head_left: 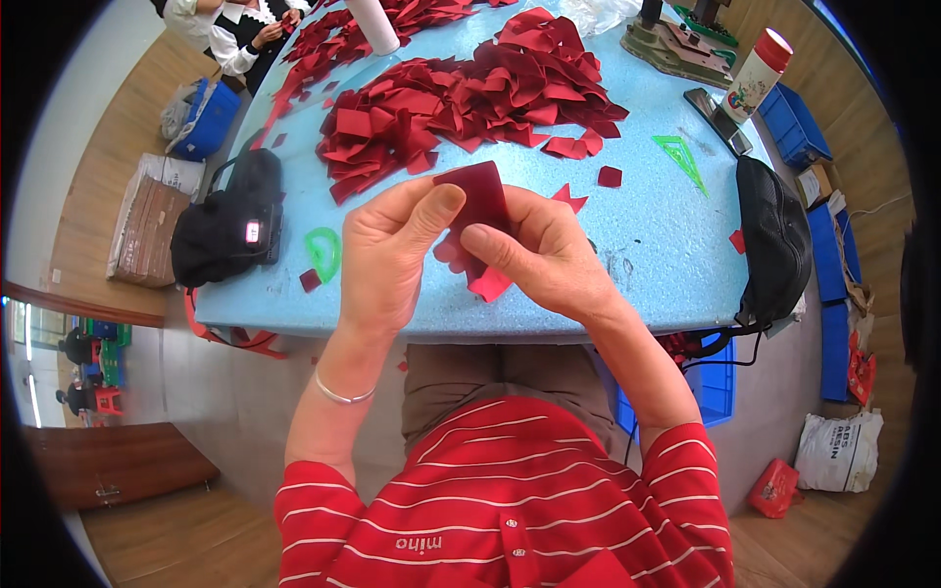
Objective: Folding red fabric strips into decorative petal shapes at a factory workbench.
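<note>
Close to the table's front edge, both hands pinch a small dark red piece of cloth-like sheet (483, 194). My left hand (384, 245) grips its left side, thumb on top. On its right side, the thumb of my right hand (559, 260) presses near the lower part. A brighter red end (489, 284) sticks out below the fingers; whether it belongs to the same piece I cannot tell. Beyond the hands lies a large heap of similar red pieces (529, 88). One small dark red square (610, 176) rests apart, right of the hands.
The light blue table (647, 265) carries a green protractor (321, 255), a green set square (680, 163), a black bag (774, 240), a black cloth-covered device (230, 220), a phone (716, 120), a flask (757, 76) and a metal press (676, 49). Another person (240, 34) works at far left.
</note>
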Demonstrator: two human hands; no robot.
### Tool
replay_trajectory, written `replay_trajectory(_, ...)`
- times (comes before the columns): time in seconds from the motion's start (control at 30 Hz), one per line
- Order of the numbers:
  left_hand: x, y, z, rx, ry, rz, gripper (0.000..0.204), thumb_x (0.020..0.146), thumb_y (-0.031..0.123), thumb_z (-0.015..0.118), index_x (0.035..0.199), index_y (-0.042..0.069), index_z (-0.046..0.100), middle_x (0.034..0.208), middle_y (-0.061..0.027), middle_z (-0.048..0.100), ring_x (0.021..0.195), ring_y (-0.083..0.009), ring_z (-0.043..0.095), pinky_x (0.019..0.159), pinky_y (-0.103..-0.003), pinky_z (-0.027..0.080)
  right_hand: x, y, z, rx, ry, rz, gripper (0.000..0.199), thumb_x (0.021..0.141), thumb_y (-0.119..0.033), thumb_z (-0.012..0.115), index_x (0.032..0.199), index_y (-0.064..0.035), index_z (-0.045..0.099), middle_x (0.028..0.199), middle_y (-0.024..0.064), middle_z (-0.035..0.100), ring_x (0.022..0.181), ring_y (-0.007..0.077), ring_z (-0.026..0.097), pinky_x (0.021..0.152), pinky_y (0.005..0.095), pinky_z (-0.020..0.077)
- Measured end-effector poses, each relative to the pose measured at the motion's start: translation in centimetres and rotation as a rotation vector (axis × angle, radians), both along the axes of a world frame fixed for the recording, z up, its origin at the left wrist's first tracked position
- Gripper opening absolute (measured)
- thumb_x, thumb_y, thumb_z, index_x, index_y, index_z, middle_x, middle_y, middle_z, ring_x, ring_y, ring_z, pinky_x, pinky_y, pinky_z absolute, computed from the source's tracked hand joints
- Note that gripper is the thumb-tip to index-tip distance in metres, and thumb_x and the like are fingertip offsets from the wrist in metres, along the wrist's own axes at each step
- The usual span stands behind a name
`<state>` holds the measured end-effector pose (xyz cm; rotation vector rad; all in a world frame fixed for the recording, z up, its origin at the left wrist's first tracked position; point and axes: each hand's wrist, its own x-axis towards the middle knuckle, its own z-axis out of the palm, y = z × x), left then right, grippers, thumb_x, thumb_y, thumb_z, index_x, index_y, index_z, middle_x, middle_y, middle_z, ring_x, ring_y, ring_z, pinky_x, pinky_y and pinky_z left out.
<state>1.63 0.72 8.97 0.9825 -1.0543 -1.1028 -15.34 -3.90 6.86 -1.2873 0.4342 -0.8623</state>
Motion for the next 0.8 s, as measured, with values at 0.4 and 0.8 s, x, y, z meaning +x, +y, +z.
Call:
replay_trajectory(0.4, -1.1, -0.3, -0.7, -0.042, 0.059, 0.095, 0.024, 0.103, 0.015, 0.062, 0.116, -0.003, 0.071, 0.107, -0.0112, 0.075, 0.092, -0.0132, 0.069, 0.084, -0.028, 0.055, 0.4, 0.0, -2.1, -0.054, 0.009, -0.112, 0.029, 0.107, -0.026, 0.055, 0.101, 0.0003, 0.067, 0.075, -0.0068, 0.052, 0.069, 0.0028, 0.041, 0.057, 0.0241, 0.037)
replay_trajectory(0.8, -1.4, 0.4, -0.5, -0.058, -0.023, -0.048, 0.03, 0.105, 0.02, 0.058, 0.121, -0.003, 0.068, 0.117, -0.0181, 0.071, 0.108, -0.0218, 0.067, 0.101, -0.037, 0.051, 0.7, 0.0, -2.6, -0.112, 0.073, -0.273, 0.014, 0.094, -0.011, 0.073, 0.09, 0.0026, 0.072, 0.07, -0.0061, 0.058, 0.067, 0.0017, 0.047, 0.055, 0.0234, 0.0405)
